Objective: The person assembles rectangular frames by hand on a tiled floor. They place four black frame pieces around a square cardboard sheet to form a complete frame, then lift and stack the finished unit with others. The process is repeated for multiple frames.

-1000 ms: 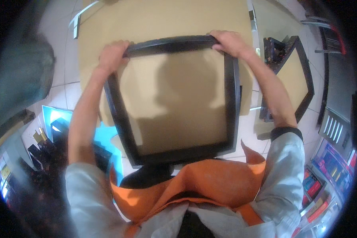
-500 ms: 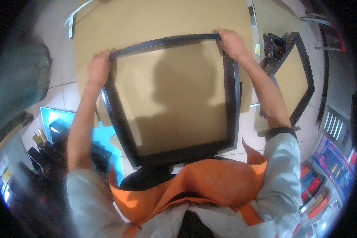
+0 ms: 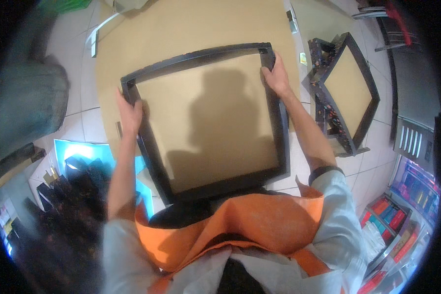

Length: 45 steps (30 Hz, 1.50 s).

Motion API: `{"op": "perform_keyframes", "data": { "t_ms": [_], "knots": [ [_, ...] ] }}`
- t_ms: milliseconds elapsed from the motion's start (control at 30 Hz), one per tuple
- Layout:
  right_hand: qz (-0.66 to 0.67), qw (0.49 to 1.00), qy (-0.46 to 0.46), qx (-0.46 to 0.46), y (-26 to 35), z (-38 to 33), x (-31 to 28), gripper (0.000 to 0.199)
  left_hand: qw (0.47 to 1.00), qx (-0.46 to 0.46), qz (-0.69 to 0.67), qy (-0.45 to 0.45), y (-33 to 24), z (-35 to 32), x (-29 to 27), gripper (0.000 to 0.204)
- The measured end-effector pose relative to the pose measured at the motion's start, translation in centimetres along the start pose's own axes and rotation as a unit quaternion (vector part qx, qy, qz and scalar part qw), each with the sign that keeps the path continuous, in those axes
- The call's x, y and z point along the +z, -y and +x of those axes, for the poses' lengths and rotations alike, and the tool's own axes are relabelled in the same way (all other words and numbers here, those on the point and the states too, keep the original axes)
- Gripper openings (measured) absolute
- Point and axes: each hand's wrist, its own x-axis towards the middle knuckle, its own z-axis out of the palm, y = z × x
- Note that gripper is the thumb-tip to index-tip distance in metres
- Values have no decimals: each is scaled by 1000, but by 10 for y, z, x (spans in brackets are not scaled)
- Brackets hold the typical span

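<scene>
A large black rectangular frame (image 3: 220, 185) stands in front of me, its near edge close to my orange apron (image 3: 259, 220). Through its opening shows a tan board surface, with my shadow across it. My left hand (image 3: 130, 113) grips the left side of the frame below the far left corner, thumb on the inner face. On the opposite side, my right hand (image 3: 278, 78) is closed round the frame just below the far right corner, its thumb also inward. The fingers under both sides are partly hidden.
Tan sheet board (image 3: 191, 22) covers the floor ahead. More black frames (image 3: 365, 117) lean together at the right. A blue sheet (image 3: 100, 152) and dark frame pieces (image 3: 73, 196) lie at the left, near a dark padded seat (image 3: 29, 105). Bins of red items (image 3: 387, 215) stand at lower right.
Both hands have slid from the frame's far corners down onto its left and right sides. My view has shifted slightly, and the frame appears a little further left.
</scene>
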Motion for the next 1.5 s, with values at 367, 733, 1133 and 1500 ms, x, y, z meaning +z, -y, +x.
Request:
{"op": "perform_keyframes", "data": {
  "t_ms": [367, 733, 1133, 1500],
  "knots": [
    [-260, 963, 62, -39, 23, 57, -6, 28, 989, -124, 31, 81, -33, -55, -15, 66],
    [-194, 980, -30, -32, 31, 44, 13, 39, 990, -101, 52, 84, -17, -53, -20, 70],
    [-37, 996, -22, -76, 17, -8, -2, 68, 977, -112, 158, 90, -23, 68, 8, 46],
    [233, 875, 183, 382, 13, -303, -79, 74, 939, -272, -15, 212, 11, -256, -84, 53]
  ]
}}
